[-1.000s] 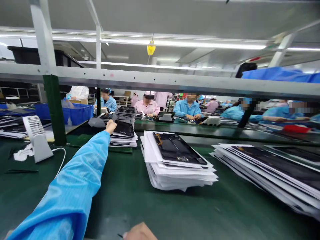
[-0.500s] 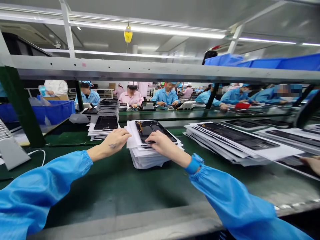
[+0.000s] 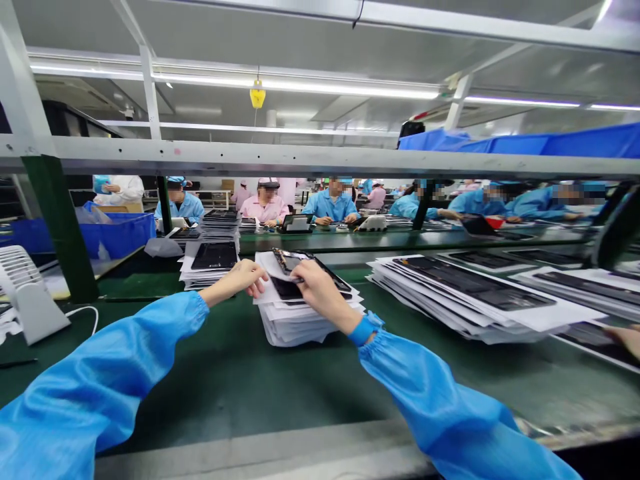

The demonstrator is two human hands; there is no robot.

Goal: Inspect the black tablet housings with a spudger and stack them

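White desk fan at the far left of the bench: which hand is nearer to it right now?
Left. The left hand is well to the right of the white desk fan, at the edge of the white sheet pile. The right hand lies farther right, on that pile.

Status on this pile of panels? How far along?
Done: unclear; the left stack, topped by a dark panel, lies untouched. In hand: the top dark panel of the middle pile, edge raised off a white sheet, between the left hand and right hand. Remaining: the sheets and panels below, plus the large stack at right.
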